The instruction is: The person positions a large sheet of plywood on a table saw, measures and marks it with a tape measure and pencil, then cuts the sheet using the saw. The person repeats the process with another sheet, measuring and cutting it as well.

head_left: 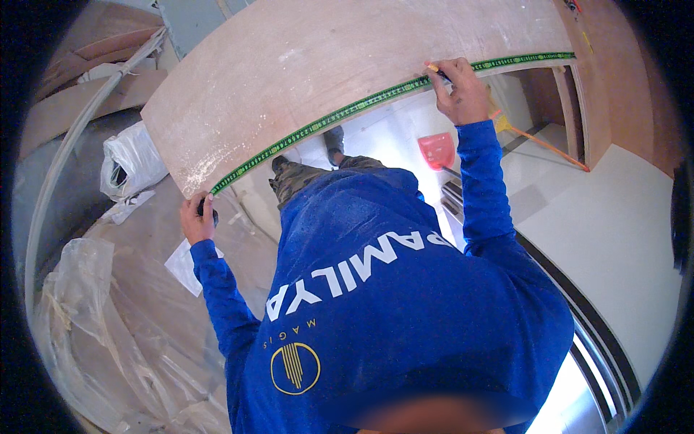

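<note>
A green tape measure (347, 110) is drawn out along the near edge of a pale plywood board (347, 43). At the board's left corner my left hand (198, 219) is closed around the dark case of the tape measure. My right hand (463, 90) rests at the board's edge further right, over the blade. Between its fingers is a short dark pencil-like marking tool with a yellow-orange end (437, 70); its exact kind I cannot make out. The blade runs on past my right hand to the board's right end.
A red dustpan (437, 151) and a broom with an orange handle (549, 147) lie below the board. Clear plastic sheeting (108, 340) and a white wrapped bundle (130, 160) are at the left. A brown wood panel (622, 94) stands at the right, beside a white surface (607, 224).
</note>
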The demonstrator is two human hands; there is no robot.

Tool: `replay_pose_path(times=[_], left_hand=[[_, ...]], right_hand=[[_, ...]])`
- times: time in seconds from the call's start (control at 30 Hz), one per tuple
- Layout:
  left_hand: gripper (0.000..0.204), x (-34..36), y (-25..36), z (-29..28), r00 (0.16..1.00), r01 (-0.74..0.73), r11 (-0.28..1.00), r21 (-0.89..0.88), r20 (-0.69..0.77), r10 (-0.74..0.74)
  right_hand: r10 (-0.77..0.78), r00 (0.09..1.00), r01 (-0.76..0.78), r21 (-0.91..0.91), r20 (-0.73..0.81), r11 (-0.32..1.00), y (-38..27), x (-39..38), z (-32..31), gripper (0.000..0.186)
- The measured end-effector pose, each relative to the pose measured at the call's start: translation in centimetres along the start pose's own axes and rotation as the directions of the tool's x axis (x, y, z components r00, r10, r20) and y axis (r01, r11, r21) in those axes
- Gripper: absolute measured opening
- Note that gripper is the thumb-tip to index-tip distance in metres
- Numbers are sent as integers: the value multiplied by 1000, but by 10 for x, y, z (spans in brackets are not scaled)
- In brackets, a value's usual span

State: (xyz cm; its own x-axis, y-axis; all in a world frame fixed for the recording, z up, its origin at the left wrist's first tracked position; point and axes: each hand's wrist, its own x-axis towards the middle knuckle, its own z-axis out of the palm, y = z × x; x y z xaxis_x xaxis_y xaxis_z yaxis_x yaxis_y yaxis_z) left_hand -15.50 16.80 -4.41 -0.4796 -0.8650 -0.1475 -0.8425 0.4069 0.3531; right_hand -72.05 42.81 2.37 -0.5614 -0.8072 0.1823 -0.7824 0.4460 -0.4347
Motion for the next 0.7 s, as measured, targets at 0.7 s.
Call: replay_pose_path(times=[0.7], left_hand=[[27, -12, 5, -21, 995, 62, 995, -73, 82, -56]], right_hand=[[-126, 991, 113, 256, 33, 960, 4, 3, 6, 30]])
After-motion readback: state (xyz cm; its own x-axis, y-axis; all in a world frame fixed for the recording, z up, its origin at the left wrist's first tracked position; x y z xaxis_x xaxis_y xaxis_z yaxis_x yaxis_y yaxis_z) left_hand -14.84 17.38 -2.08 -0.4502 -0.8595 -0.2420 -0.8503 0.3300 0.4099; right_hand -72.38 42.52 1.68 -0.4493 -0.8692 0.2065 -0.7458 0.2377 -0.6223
